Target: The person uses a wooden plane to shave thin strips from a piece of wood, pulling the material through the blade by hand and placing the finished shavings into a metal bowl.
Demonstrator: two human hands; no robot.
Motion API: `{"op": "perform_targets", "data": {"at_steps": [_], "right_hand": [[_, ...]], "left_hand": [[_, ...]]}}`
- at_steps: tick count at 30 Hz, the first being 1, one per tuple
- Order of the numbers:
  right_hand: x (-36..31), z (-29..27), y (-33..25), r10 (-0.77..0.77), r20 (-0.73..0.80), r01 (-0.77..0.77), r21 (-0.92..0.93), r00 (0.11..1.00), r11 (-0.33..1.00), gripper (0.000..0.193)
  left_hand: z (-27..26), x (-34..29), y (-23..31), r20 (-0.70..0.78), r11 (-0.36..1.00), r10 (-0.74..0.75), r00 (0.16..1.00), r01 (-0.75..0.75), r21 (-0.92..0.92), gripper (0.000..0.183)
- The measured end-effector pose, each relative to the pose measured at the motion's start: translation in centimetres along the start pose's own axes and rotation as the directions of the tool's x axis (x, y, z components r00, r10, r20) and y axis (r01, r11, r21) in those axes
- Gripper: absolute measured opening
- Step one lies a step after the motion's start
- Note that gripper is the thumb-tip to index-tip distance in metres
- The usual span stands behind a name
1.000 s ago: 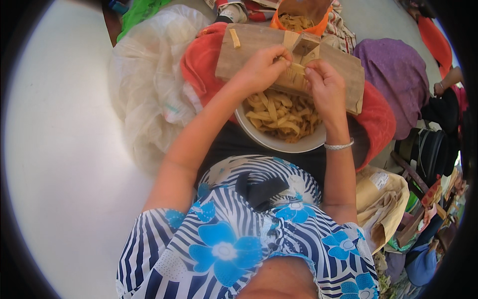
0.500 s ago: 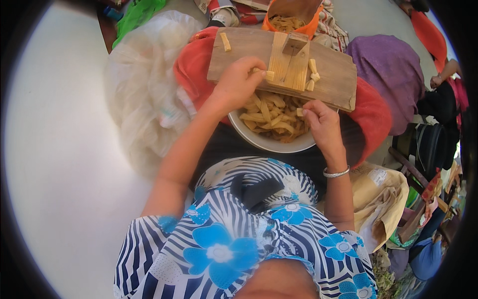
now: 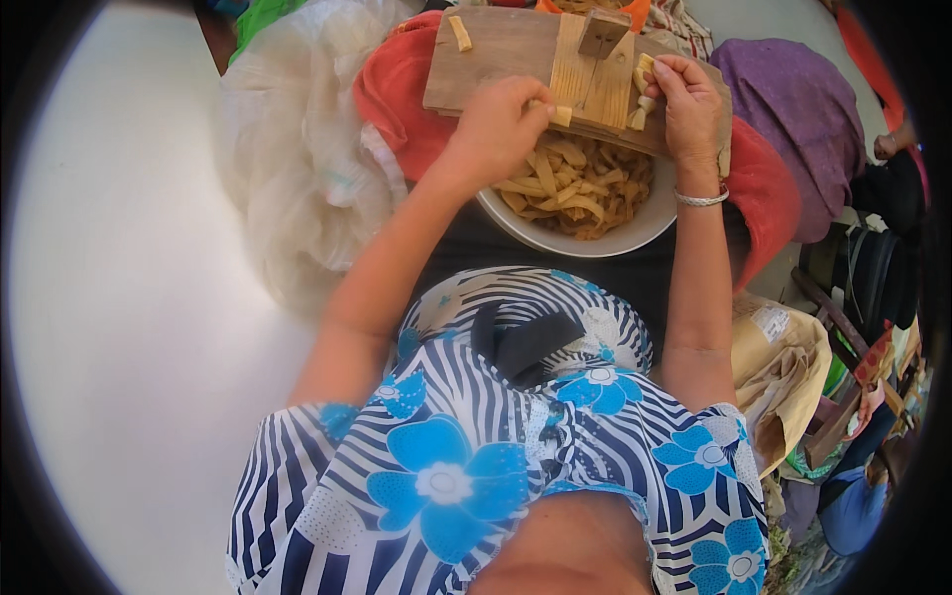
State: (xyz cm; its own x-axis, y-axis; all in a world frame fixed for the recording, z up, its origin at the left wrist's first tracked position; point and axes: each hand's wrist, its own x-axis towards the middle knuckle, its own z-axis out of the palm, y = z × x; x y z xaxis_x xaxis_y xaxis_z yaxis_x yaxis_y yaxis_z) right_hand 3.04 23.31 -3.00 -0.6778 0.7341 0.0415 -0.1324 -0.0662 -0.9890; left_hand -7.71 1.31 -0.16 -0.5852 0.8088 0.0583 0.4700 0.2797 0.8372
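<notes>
My left hand (image 3: 504, 131) pinches a small pale-yellow strip piece (image 3: 562, 116) at the near edge of a wooden board (image 3: 496, 59). At the board's right side, my right hand (image 3: 689, 104) has thumb and finger closed on another pale-yellow strip (image 3: 645, 73). Just below those fingers lies a small knotted-looking piece (image 3: 638, 111). A lighter plank with an upright wooden block (image 3: 603, 34) is fixed across the board. Under the board's near edge, a white basin (image 3: 555, 241) holds many tan, limp strips (image 3: 580, 193). One more short piece (image 3: 460, 34) rests at the board's far left.
Red cloth (image 3: 769, 218) shows on both sides of the board. A bundle of translucent plastic (image 3: 288, 149) lies left, a purple cloth-covered thing (image 3: 788, 129) right. A brown paper sack (image 3: 783, 367) stands near my right elbow. Another person's hand (image 3: 886, 147) appears at far right.
My right hand has moved up from over the basin to the board's right side. My left hand still pinches its piece by the board. The view has shifted slightly.
</notes>
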Motion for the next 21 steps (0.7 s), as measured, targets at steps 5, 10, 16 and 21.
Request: {"op": "perform_targets", "data": {"at_steps": [5, 10, 16, 21], "right_hand": [[-2.9, -0.8, 0.2, 0.026, 0.077, -0.019, -0.094, 0.997, 0.995, 0.011], [-7.0, -1.7, -0.9, 0.107, 0.129, -0.082, -0.18, 0.986, 0.98, 0.01], [-8.3, -1.9, -1.2, 0.141, 0.135, -0.131, -0.083, 0.981, 0.988, 0.009], [-4.4, 0.1, -6.8, -0.214, -0.095, 0.212, -0.034, 0.972, 0.977, 0.008]], "left_hand": [[5.0, -6.2, 0.1, 0.31, 0.996, 0.092, 0.946, -0.094, -0.007, 0.021], [5.9, -3.0, 0.6, 0.39, 0.868, 0.012, 0.921, -0.204, 0.454, 0.02], [7.8, -2.6, 0.5, 0.42, 0.715, 0.101, 0.902, -0.359, 0.6, 0.027], [8.7, -2.1, -1.9, 0.389, 0.722, 0.029, 0.921, -0.289, 0.629, 0.036]]}}
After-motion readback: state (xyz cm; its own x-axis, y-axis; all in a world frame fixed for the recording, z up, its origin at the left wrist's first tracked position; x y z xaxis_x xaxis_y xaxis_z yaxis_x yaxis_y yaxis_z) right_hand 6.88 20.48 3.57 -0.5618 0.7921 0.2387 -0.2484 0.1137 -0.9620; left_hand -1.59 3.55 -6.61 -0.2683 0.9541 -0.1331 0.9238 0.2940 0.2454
